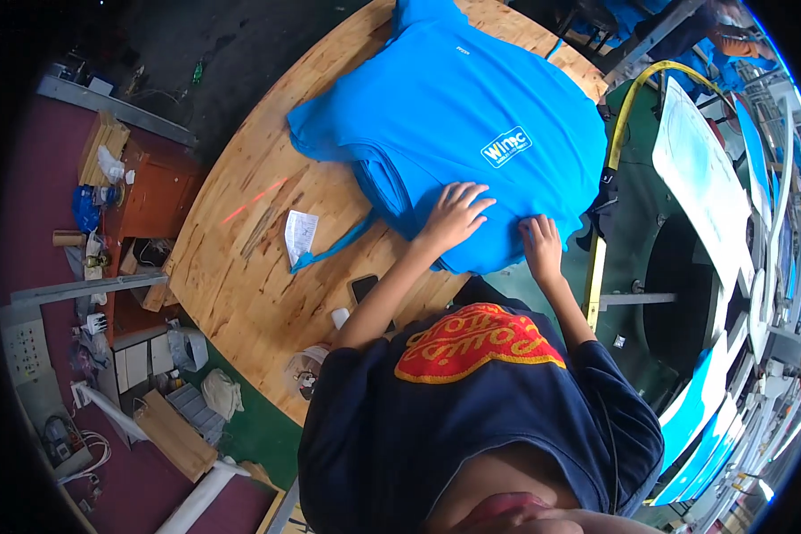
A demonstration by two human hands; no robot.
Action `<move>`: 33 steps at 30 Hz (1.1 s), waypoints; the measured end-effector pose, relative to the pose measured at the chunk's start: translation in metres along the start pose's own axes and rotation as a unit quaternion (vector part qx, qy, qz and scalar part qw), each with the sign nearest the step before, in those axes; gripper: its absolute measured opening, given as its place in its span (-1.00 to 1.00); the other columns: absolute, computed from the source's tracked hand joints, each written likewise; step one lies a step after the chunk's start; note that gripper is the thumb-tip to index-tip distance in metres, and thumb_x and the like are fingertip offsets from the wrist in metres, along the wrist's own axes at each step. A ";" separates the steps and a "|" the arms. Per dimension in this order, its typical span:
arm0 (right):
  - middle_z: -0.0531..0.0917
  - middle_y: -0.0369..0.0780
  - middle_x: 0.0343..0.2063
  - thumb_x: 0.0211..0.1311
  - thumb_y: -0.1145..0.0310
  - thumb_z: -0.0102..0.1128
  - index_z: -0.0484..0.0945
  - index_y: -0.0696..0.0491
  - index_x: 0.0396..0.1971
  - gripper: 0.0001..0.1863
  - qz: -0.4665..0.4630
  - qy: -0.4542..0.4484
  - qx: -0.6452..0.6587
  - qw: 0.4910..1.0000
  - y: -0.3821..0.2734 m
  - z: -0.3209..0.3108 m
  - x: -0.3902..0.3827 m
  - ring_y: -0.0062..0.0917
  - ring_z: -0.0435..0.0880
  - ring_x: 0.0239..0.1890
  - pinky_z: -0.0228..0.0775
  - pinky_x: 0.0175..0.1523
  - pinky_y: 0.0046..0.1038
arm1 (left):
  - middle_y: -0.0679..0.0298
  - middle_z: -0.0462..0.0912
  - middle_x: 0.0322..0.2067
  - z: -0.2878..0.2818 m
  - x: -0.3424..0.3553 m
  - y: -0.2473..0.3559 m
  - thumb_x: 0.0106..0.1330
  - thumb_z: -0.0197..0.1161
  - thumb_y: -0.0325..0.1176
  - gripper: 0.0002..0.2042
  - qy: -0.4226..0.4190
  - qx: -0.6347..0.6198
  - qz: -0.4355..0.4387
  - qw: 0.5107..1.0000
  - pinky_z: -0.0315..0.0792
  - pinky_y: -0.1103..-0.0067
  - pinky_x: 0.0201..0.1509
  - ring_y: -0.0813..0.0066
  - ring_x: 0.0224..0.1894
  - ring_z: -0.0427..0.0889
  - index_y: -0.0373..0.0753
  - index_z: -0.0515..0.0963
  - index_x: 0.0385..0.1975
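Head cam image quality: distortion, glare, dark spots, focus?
Head view: fisheye vignette blacks out the corners, wooden table edge looks bowed; head view: white light blown out at lower right, dark floor murky at upper left; head view: left hand, right hand and blue fabric look reasonably sharp.

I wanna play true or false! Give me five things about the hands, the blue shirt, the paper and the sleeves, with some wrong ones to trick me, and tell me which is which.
1. The left hand rests on the blue shirt. True.
2. The right hand is far away from the blue shirt. False: it touches the shirt too, near the edge closest to the person.
3. A white paper lies on the wooden table. True.
4. The white paper is to the right of the blue shirt. False: it is to the left.
5. The person's sleeves are dark blue. True.
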State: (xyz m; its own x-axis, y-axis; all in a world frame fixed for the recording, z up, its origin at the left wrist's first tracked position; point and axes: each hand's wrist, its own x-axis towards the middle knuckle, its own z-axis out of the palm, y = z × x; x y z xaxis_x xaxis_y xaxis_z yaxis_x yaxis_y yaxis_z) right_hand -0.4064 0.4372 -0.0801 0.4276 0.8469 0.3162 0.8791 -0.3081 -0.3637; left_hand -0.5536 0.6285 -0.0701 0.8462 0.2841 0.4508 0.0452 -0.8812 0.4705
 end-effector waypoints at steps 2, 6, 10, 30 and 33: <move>0.51 -0.21 -0.27 0.17 0.46 0.25 0.49 0.04 -0.31 -0.87 -0.012 0.009 -0.070 0.997 -0.002 -0.001 -0.001 -0.30 0.50 -0.22 0.32 -0.16 -0.28 | 0.28 0.56 0.04 0.002 0.000 0.000 0.21 0.29 -0.34 -0.79 -0.005 0.018 0.010 1.000 0.28 0.31 0.28 0.28 0.13 0.49 -0.11 0.64 -0.15; 0.49 -0.23 -0.26 0.17 0.37 0.25 0.46 0.02 -0.28 -0.83 0.010 0.028 0.001 1.000 -0.006 -0.015 -0.005 -0.32 0.48 -0.17 0.28 -0.11 -0.27 | 0.28 0.59 -0.18 -0.005 -0.002 0.006 0.20 0.27 -0.38 -0.91 0.032 0.017 0.057 0.998 0.36 0.31 0.16 0.31 -0.05 0.56 -0.20 0.56 -0.33; 0.49 -0.24 -0.24 0.15 0.32 0.28 0.46 0.00 -0.27 -0.79 -0.024 0.019 -0.030 0.999 -0.012 -0.029 -0.008 -0.33 0.48 -0.13 0.28 -0.06 -0.26 | 0.24 0.58 -0.37 -0.019 -0.011 0.020 0.20 0.20 -0.46 -0.95 -0.008 -0.074 0.011 0.997 0.43 0.36 -0.06 0.22 -0.25 0.58 -0.24 0.49 -0.38; 0.65 -0.17 -0.39 0.29 0.36 0.17 0.58 0.07 -0.22 -0.86 0.148 -0.008 0.332 0.932 0.169 -0.060 0.108 -0.30 0.67 -0.41 0.48 -0.29 -0.34 | 0.14 0.61 -0.32 0.036 0.210 0.007 0.36 0.12 -0.44 -0.90 -0.152 -0.145 -0.082 0.974 0.49 0.39 -0.12 0.12 -0.19 0.61 -0.29 0.55 -0.35; 0.64 -0.16 -0.38 0.29 0.35 0.18 0.57 0.07 -0.21 -0.85 0.261 0.108 0.247 0.927 0.249 -0.059 0.160 -0.26 0.64 -0.39 0.47 -0.29 -0.26 | 0.19 0.64 -0.20 0.110 0.316 -0.020 0.36 0.13 -0.44 -0.88 -0.080 -0.084 -0.003 0.993 0.49 0.35 -0.03 0.15 -0.09 0.61 -0.24 0.60 -0.24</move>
State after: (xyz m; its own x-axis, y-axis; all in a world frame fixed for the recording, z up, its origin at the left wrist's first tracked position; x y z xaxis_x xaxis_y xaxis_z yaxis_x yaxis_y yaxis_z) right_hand -0.1074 0.4703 -0.0687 0.8465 0.5157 0.1323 0.3594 -0.3702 -0.8566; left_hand -0.2290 0.6943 -0.0211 0.9202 0.2138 0.3278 -0.0273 -0.8005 0.5987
